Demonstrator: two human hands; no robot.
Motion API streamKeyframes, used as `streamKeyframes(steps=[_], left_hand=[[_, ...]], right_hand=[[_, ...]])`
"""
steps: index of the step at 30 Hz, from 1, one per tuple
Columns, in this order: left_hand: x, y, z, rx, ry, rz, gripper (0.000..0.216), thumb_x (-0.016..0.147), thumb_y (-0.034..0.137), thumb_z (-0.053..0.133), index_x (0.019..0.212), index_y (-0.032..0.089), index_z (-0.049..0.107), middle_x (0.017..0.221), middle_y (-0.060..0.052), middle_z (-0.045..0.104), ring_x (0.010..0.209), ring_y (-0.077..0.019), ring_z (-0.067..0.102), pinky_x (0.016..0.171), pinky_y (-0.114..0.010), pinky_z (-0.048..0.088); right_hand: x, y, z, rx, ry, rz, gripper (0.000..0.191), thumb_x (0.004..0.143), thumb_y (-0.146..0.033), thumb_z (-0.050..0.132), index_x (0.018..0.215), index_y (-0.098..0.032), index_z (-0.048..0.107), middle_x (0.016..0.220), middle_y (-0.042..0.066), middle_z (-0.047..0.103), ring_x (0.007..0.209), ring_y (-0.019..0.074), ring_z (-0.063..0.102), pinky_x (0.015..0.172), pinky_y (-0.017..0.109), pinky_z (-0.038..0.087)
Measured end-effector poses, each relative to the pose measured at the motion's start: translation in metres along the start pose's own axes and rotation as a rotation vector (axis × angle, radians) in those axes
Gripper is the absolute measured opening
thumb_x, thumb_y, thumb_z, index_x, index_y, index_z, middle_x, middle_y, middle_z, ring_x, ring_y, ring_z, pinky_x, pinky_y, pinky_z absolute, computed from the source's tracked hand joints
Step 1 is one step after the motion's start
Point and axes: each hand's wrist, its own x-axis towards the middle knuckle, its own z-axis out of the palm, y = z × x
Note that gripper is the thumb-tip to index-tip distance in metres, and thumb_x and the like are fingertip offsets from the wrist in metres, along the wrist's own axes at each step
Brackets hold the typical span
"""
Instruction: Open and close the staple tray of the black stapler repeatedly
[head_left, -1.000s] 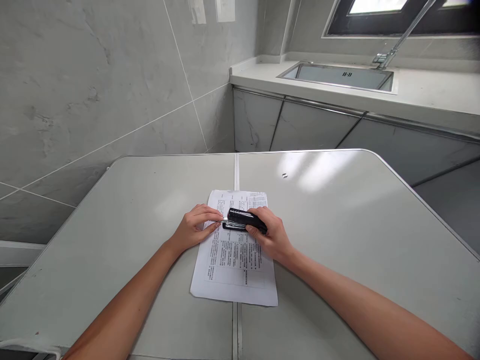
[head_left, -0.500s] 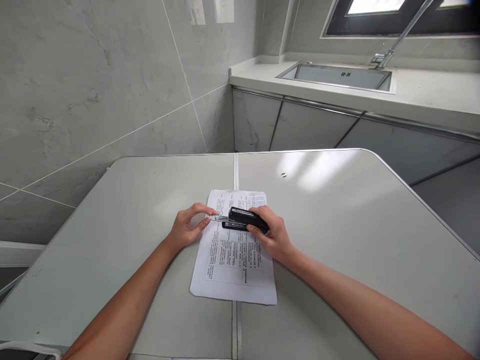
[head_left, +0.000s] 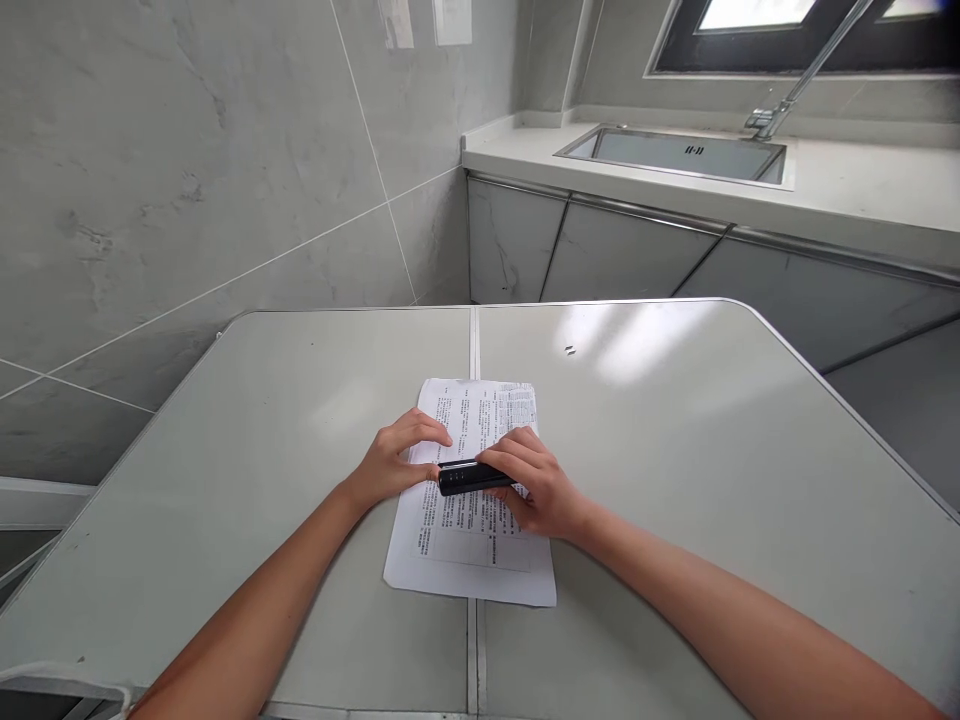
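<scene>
While the right hand [head_left: 541, 490] is gripping the black stapler [head_left: 466, 479] over the printed sheet [head_left: 480, 575], the left hand [head_left: 388, 460] is holding its thumb and fingers apart, thumb tip right at the stapler's front end. From where I'm standing, can't really tell if it's touching the sheet.
</scene>
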Motion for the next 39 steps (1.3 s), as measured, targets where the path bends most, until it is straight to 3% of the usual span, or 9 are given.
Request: streamKeyframes(steps=[7,9,12,15,19,25,29,33,39], left_hand=[[0.000,-0.003,-0.002,0.113,-0.050,0.050,0.024,0.085,0.030,0.081,0.106,0.024,0.070,0.108,-0.007,0.071,0.103,-0.0238,0.062,0.093,-0.042,0.053],[0.000,-0.004,-0.003,0.167,-0.007,0.007,0.027,0.085,0.032,0.081,0.108,0.024,0.069,0.114,-0.008,0.069,0.108,-0.0250,0.061,0.097,-0.044,0.051],[0.000,-0.006,-0.003,0.243,0.025,-0.053,0.015,0.096,0.029,0.068,0.110,0.024,0.067,0.123,-0.009,0.068,0.117,-0.0250,0.060,0.101,-0.045,0.051],[-0.001,-0.009,0.001,0.312,-0.109,-0.054,0.022,0.101,0.031,0.059,0.120,0.024,0.065,0.142,-0.010,0.061,0.135,-0.0273,0.052,0.111,-0.049,0.046],[-0.004,-0.015,0.004,0.395,-0.316,-0.046,0.042,0.099,0.042,0.061,0.138,0.028,0.060,0.158,-0.008,0.049,0.151,-0.0326,0.036,0.122,-0.058,0.034],[-0.006,-0.018,0.004,0.410,-0.335,-0.087,0.042,0.098,0.045,0.061,0.136,0.028,0.063,0.154,-0.007,0.054,0.147,-0.0331,0.042,0.120,-0.057,0.035],[-0.006,-0.018,0.005,0.408,-0.318,-0.092,0.042,0.096,0.046,0.063,0.135,0.028,0.065,0.153,-0.007,0.055,0.146,-0.0334,0.043,0.119,-0.056,0.036],[-0.006,-0.017,0.005,0.390,-0.297,-0.085,0.042,0.095,0.045,0.065,0.134,0.028,0.066,0.151,-0.008,0.057,0.144,-0.0332,0.045,0.118,-0.054,0.037],[-0.005,-0.014,0.003,0.389,-0.305,-0.079,0.041,0.092,0.048,0.068,0.129,0.028,0.069,0.147,-0.008,0.059,0.139,-0.0349,0.048,0.114,-0.054,0.038]], right_hand=[[-0.004,-0.003,0.003,-0.079,-0.048,-0.037,0.024,0.098,-0.021,0.057,0.122,-0.022,0.058,0.094,0.006,0.070,0.085,0.0231,0.056,0.079,0.040,0.042],[-0.004,-0.005,0.003,-0.118,0.015,-0.031,0.026,0.097,-0.022,0.059,0.123,-0.022,0.058,0.098,0.007,0.071,0.086,0.0236,0.059,0.080,0.041,0.043],[-0.003,-0.003,-0.006,-0.187,0.224,0.085,0.025,0.097,-0.024,0.060,0.122,-0.023,0.059,0.101,0.008,0.072,0.090,0.0257,0.062,0.083,0.044,0.046],[0.000,0.011,-0.031,-0.316,0.314,0.270,0.020,0.096,-0.028,0.062,0.115,-0.024,0.063,0.099,0.008,0.072,0.091,0.0274,0.064,0.085,0.045,0.048],[-0.006,0.041,-0.078,-0.450,0.249,0.456,0.021,0.090,-0.031,0.067,0.110,-0.024,0.067,0.097,0.006,0.074,0.089,0.0280,0.066,0.081,0.043,0.050],[-0.038,0.070,-0.120,-0.310,0.051,0.495,0.027,0.093,-0.037,0.064,0.116,-0.025,0.068,0.102,0.006,0.073,0.087,0.0249,0.066,0.078,0.040,0.053],[-0.044,0.073,-0.123,-0.126,-0.091,0.447,0.028,0.094,-0.040,0.066,0.118,-0.026,0.068,0.098,0.005,0.070,0.077,0.0199,0.062,0.068,0.034,0.051],[-0.039,0.066,-0.115,-0.061,-0.200,0.388,0.029,0.097,-0.039,0.064,0.123,-0.027,0.067,0.103,0.006,0.070,0.083,0.0210,0.063,0.070,0.035,0.053],[-0.030,0.058,-0.101,-0.156,-0.134,0.282,0.047,0.102,-0.028,0.053,0.149,-0.033,0.053,0.123,0.009,0.065,0.106,0.0253,0.064,0.090,0.044,0.055]])
